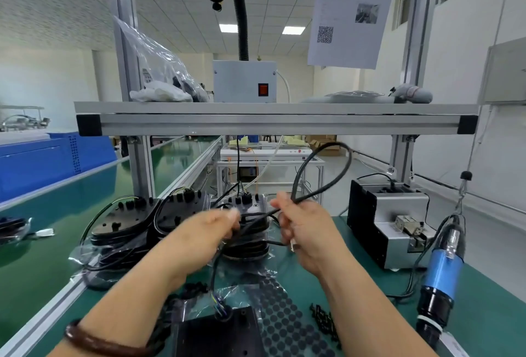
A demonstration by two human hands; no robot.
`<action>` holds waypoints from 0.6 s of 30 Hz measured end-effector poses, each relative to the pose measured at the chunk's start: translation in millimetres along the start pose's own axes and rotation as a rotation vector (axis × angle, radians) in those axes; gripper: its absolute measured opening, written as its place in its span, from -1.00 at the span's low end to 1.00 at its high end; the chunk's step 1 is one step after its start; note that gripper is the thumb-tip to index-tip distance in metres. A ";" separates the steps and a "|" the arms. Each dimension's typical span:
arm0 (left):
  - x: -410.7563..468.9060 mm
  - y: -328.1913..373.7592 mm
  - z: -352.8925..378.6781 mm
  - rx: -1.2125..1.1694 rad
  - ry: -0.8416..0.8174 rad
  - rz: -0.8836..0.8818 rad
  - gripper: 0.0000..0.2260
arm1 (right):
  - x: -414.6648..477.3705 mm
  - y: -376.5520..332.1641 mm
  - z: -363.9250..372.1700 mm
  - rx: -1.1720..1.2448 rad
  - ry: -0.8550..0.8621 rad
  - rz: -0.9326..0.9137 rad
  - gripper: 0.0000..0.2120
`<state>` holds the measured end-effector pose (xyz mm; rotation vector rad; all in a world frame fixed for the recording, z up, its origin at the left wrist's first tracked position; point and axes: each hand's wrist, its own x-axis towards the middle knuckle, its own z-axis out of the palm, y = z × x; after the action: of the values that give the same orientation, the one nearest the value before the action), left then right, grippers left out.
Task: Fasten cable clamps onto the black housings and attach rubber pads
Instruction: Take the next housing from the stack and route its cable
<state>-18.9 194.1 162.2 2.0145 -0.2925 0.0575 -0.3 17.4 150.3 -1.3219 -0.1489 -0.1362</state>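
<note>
Grips black cable (350, 161) at frame centre with both hands: left hand (207, 231) pinching it, right hand (304, 228) curled round its loop. Has black housing (216, 334) at bottom centre on table (370, 291), rubber pad sheet (284, 322) just right.

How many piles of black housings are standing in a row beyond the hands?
3: left pile by the bench edge, middle pile beside it, right pile behind the held cable. A single housing lies nearer, apart. Others may be hidden.

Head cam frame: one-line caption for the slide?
Left hand and right hand hold a looped black cable by stacked black housings; rubber pad sheet and blue screwdriver nearby.
</note>
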 end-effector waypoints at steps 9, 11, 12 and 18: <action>3.9 125.8 -2.1 0.520 0.448 0.568 -0.05 | -5.9 -72.2 51.6 -1.120 -0.190 -0.490 -0.83; 17.2 135.9 -30.9 0.115 0.434 0.496 -0.24 | 0.4 -85.1 47.0 -0.856 -0.186 -0.428 -0.85; 18.2 137.7 -48.3 -0.159 0.336 0.452 -0.39 | 5.0 -89.8 40.7 -0.701 -0.174 -0.386 -0.87; 32.8 107.9 -116.4 -0.262 0.309 0.313 -0.81 | 44.2 -96.4 -3.5 0.254 -0.010 -0.183 -0.99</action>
<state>-1.8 246.5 314.6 1.6566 -0.3928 0.4971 25.6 -9.9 249.5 -1.0546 -0.2872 -0.2575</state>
